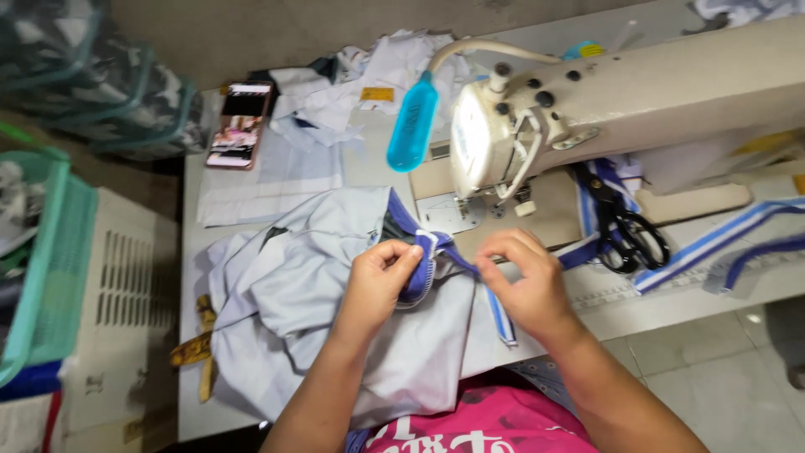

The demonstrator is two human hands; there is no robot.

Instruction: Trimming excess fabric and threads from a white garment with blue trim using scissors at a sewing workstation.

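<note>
Left hand (pixel 379 277) fingers pinch a blue-and-white striped collar band (pixel 426 267). Right hand (pixel 524 281) fingers grip it too, over a pale grey garment (pixel 319 294).

Left hand (pixel 377 281) pinching the blue-and-white striped trim (pixel 426 264) against a pale grey garment (pixel 310 294) heaped toward the tabletop's (pixel 369 164) near edge. Right hand (pixel 524 285) just beside it, fingers (pixel 490 268) gripping the same trim. Behind both hands, a cream sewing machine (pixel 604 105) with a blue lamp (pixel 412 126) on a bent neck. Black scissors (pixel 625 226) lying on striped ribbon (pixel 713 243) toward the right edge. Phone (pixel 241 126) near the far left corner, beside loose pale fabric pieces (pixel 335 92). Green mesh basket (pixel 46 260) off the left edge.
</note>
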